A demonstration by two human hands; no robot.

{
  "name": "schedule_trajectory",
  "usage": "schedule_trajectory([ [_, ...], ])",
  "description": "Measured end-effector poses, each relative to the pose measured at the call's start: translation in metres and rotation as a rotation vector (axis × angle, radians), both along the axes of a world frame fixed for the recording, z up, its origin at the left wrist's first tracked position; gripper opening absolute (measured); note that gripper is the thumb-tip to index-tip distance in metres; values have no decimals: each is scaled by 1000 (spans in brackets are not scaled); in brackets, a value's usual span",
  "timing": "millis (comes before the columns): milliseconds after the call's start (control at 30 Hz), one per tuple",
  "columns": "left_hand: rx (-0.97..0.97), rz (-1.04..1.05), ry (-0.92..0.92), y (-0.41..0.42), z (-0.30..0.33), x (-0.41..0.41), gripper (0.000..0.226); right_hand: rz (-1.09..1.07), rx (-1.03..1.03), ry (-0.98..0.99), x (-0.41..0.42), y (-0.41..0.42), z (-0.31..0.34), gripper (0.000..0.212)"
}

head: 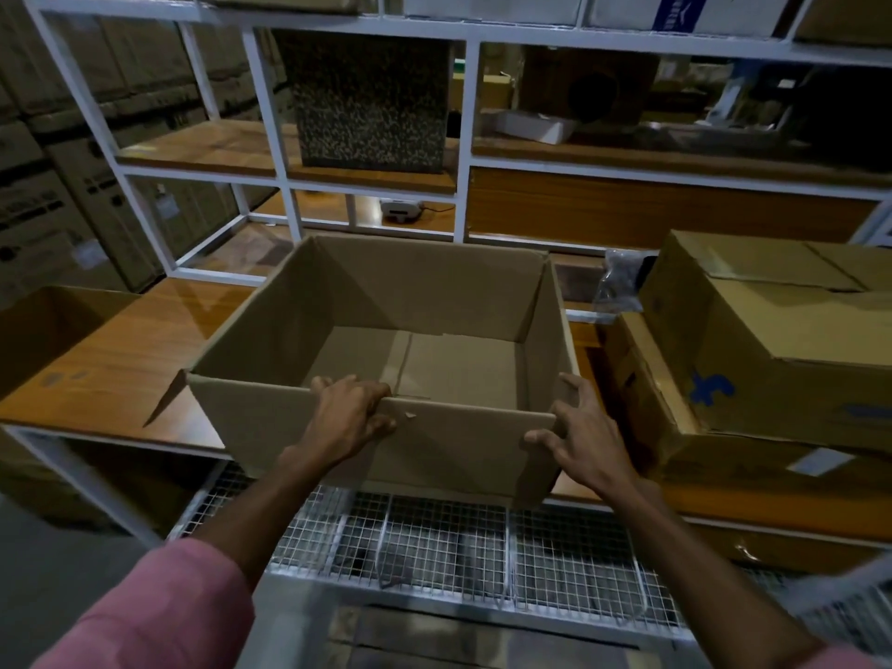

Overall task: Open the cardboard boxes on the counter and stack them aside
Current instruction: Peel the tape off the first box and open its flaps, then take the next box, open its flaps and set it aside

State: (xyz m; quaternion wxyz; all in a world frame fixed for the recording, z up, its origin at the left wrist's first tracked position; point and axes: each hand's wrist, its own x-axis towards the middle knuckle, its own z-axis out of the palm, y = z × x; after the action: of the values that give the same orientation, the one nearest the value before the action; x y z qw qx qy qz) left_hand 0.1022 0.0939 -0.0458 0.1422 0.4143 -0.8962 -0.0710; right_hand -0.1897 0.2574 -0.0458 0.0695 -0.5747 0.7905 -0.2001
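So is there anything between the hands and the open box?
No. Both hands already touch the open box: the left hand grips its near rim, and the right hand holds its near right corner.

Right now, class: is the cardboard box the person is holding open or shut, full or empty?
Open and empty: the cardboard box shows its bare floor, no top flaps covering it.

light: dim | white metal shelving [463,137] with wooden boards | wooden counter [120,369] | wire-mesh rack [434,543] below
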Motion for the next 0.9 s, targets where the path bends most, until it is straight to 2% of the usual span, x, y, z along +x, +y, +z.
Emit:
schedule_trajectory([
  [67,-9,0,-63,1,2,-4,19,8,25,-10,-4,3,4,34],
  [133,-8,-8,-159,5,8,-12,33,24,39,-17,-9,7,8,36],
  [200,37,-21,-216,13,14,-30,54,38,43,-35,-15,12,11,52],
  [300,50,-13,-156,33,20,-73,79,54,13,-80,-28,17,17,78],
  [400,-71,-42,-86,43,33,-120,74,30,-69,-101,-40,13,29,81],
  [567,-173,-183,30,33,67,-204,62,-47,-272,-100,-78,1,61,62],
  [700,-149,-282,105,35,86,-279,62,-166,-318,-16,-134,10,86,58],
  [900,-66,-427,87,54,98,-371,67,-359,-266,67,-233,45,107,61],
])
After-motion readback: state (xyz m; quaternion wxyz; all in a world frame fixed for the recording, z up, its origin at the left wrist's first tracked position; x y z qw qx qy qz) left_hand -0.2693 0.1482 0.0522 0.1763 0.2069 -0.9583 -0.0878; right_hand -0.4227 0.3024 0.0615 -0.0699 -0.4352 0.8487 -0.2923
